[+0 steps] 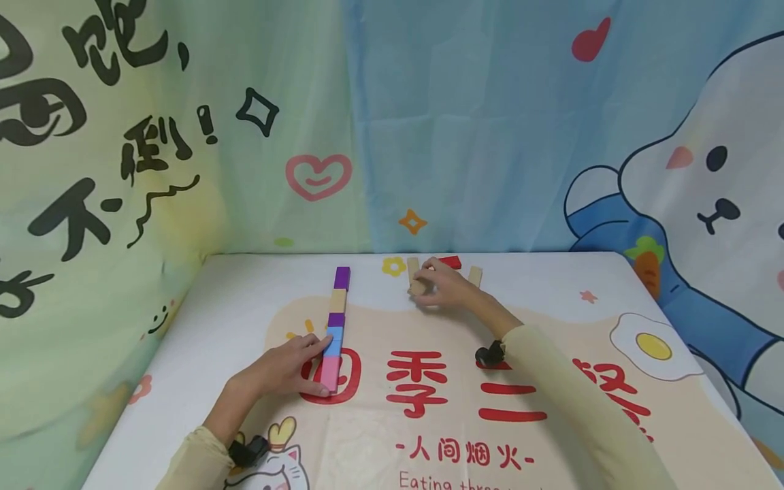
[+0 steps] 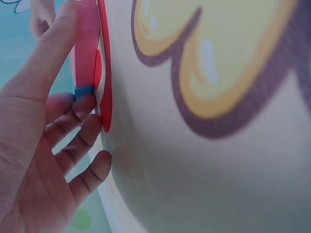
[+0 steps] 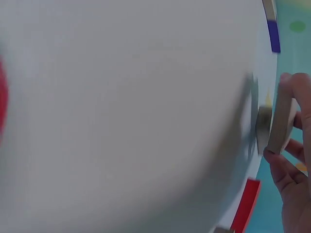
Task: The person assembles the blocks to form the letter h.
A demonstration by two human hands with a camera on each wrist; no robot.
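Note:
A straight row of coloured blocks runs away from me on the table: a pink block at the near end, then blue, purple, plain wood and purple at the far end. My left hand lies along the row's left side, index fingertip at the blue part and thumb by the pink block. Near the table's back, my right hand pinches a plain wooden block between thumb and fingers. Just beyond it lies another wooden block.
A red block lies behind my right hand, with a further wooden block to its right. The printed tablecloth reaches a hanging backdrop at the far edge.

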